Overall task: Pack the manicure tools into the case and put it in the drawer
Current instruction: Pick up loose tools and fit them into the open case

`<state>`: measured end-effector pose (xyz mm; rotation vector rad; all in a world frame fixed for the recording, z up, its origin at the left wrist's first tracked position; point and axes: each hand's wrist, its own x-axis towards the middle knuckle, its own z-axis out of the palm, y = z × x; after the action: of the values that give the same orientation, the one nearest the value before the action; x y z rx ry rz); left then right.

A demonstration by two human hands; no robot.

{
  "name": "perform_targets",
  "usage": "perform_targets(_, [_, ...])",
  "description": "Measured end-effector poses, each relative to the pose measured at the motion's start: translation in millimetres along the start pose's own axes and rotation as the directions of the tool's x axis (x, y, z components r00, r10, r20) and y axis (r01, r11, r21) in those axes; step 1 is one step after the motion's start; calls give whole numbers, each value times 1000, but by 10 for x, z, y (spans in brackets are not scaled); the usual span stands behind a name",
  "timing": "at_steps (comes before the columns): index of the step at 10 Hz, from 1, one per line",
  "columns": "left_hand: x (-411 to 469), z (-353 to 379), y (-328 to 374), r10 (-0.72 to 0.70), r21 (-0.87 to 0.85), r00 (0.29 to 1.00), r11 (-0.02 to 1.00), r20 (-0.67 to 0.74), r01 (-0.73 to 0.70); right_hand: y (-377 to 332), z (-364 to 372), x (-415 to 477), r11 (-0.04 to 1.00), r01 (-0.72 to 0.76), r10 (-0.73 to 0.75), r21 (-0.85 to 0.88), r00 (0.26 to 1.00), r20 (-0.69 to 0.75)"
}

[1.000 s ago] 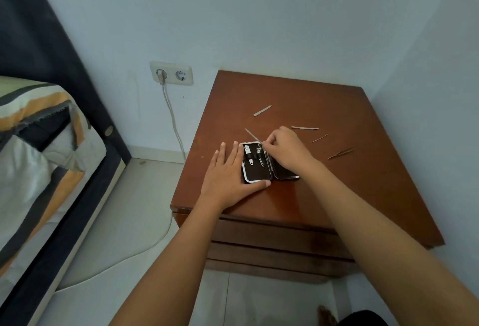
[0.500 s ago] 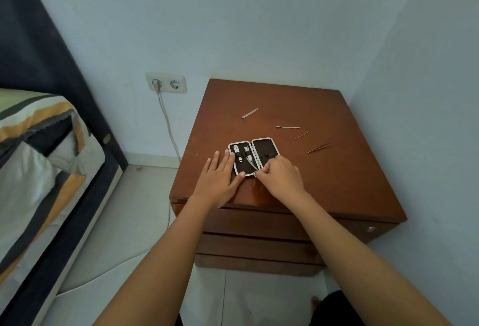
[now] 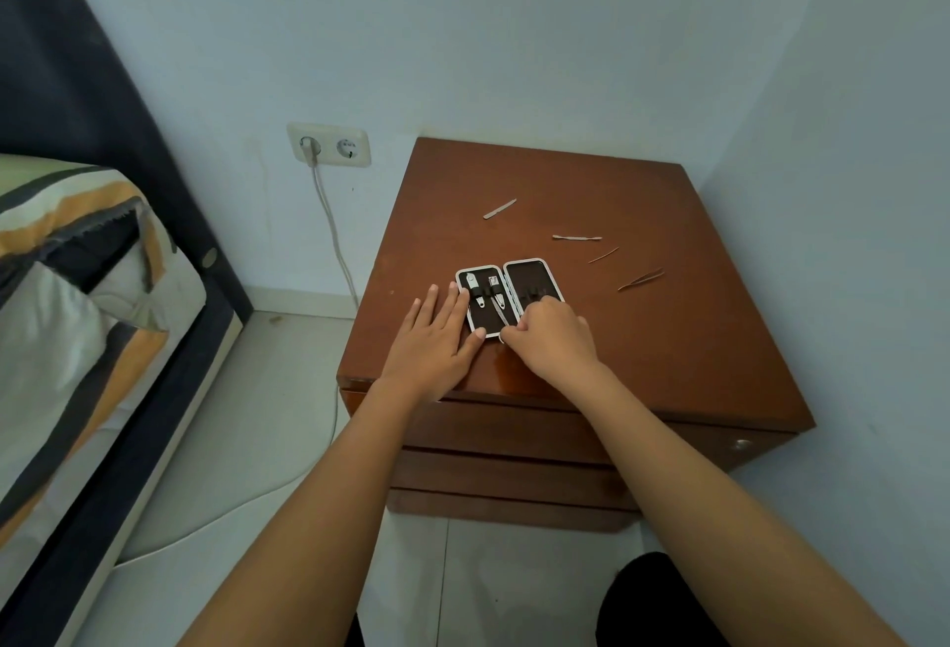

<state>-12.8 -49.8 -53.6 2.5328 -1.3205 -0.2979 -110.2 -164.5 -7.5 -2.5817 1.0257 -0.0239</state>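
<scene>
The manicure case (image 3: 532,279) lies open on the brown nightstand (image 3: 668,338), its two dark halves edged in white. The left half holds a nail clipper (image 3: 475,292) and other small tools under elastic loops. My left hand (image 3: 437,338) lies flat beside the case, fingertips resting on its left edge. My right hand (image 3: 552,338) sits at the case's near edge, fingers pinched on the lower end of a thin metal tool (image 3: 497,311) that runs slantwise through the left half. The closed drawers (image 3: 514,433) are below the top.
Loose on the nightstand behind the case lie a nail file (image 3: 499,208), a double-ended tool (image 3: 577,238), a thin pick (image 3: 603,255) and tweezers (image 3: 641,279). A bed (image 3: 77,286) stands to the left, walls close behind and right. A cable (image 3: 329,225) hangs from the wall socket (image 3: 329,145).
My right hand brought a thin tool from behind the case and drew back to the case's near edge, the tool now lying in the left half. My left hand stayed beside the case.
</scene>
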Motion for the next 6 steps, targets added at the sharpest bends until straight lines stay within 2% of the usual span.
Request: perform_targets(6, [7,6,-17,2,-3,1000,1000,-1,-2,7,59,-61,999,16,-13,46,998,-60])
